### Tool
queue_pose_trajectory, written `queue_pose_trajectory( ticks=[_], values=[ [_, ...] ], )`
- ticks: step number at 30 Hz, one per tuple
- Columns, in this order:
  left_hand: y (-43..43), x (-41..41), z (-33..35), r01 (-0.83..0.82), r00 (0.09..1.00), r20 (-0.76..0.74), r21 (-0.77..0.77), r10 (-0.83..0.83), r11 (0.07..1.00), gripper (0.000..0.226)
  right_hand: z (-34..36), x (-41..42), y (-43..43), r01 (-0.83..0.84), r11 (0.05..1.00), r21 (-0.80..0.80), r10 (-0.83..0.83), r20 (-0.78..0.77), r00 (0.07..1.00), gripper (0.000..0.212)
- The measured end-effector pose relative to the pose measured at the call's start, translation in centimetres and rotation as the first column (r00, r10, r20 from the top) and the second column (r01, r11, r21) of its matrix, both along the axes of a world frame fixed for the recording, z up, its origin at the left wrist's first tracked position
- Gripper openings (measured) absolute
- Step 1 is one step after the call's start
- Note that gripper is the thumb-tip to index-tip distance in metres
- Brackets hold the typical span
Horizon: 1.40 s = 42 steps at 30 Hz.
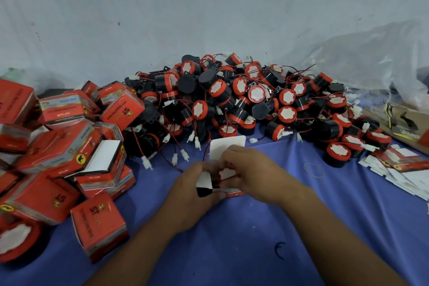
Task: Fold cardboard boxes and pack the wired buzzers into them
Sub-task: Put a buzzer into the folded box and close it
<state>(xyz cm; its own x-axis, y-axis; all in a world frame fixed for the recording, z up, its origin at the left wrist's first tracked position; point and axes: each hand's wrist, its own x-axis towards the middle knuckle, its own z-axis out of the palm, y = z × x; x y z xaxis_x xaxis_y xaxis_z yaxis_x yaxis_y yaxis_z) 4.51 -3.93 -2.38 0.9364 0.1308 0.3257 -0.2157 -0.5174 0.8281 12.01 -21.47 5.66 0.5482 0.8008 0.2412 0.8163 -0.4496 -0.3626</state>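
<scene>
Red-rimmed buzzer (226, 173) inside box (227, 149) | left grip (192, 183) holds box | right grip (250, 174) pinches buzzer

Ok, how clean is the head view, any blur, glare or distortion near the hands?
Head view: soft, even light, no glare; left hand, right hand and the box they grip are motion-blurred; buzzer pile is fairly sharp; wide-angle distortion stretches the packed boxes at the left edge.

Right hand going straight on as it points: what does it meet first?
The right hand grips the red-rimmed black buzzer; straight beyond, probably the left hand holding the red cardboard box.
</scene>
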Motion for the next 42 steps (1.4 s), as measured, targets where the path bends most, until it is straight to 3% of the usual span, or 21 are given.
queue_pose_trajectory(
  ticks=[3, 9, 14, 19, 23, 30, 34, 40, 42],
  values=[
    [0.0, 0.0, 0.1, 0.023, 0.998, 0.056, 0.057, -0.027, 0.998, 0.047, 0.1, 1.1, -1.7, 0.013, 0.994, 0.110, 0.010, -0.205, 0.979, 0.021],
    [-0.1, -0.1, 0.3, 0.016, 0.997, 0.068, 0.091, -0.022, 0.996, 0.032, 0.7, 1.6, -3.8, -0.019, 0.992, 0.128, 0.050, -0.242, 0.969, 0.016],
    [-0.4, -0.2, 1.0, 0.003, 0.996, 0.084, 0.086, -0.010, 0.996, 0.012, 0.4, 0.9, -3.0, -0.029, 0.999, 0.022, 0.031, -0.060, 0.998, 0.022],
    [-0.2, -0.1, 0.9, -0.011, 0.998, 0.064, 0.044, 0.008, 0.999, 0.027, 0.7, 0.2, -1.6, 0.034, 0.967, 0.253, -0.052, 0.066, 0.996, 0.014],
    [-0.5, -0.5, 1.3, 0.002, 0.997, 0.075, -0.086, 0.004, 0.996, 0.034, 0.1, -0.2, -1.1, 0.155, 0.929, 0.337, -0.116, -0.133, 0.984, 0.011],
    [-0.5, -0.5, 1.6, 0.004, 0.999, 0.045, -0.068, -0.001, 0.998, 0.042, 0.4, 0.0, -1.6, 0.162, 0.919, 0.358, 0.019, -0.451, 0.892, 0.017],
    [-0.4, -0.1, 1.7, -0.058, 0.998, -0.030, -0.211, 0.053, 0.976, 0.020, 1.0, 0.0, -2.4, 0.079, 0.941, 0.330, 0.134, -0.574, 0.807, 0.026],
    [-1.3, 0.3, 2.1, -0.173, 0.983, -0.129, -0.436, 0.129, 0.883, 0.005, 1.0, -1.0, -1.8, -0.010, 0.983, 0.186, 0.084, -0.395, 0.915, 0.017],
    [-1.5, 0.6, 2.2, -0.228, 0.971, -0.179, -0.478, 0.160, 0.848, 0.020, 0.9, -1.3, -1.3, -0.024, 0.988, 0.155, 0.066, -0.270, 0.961, 0.013]
  ],
)
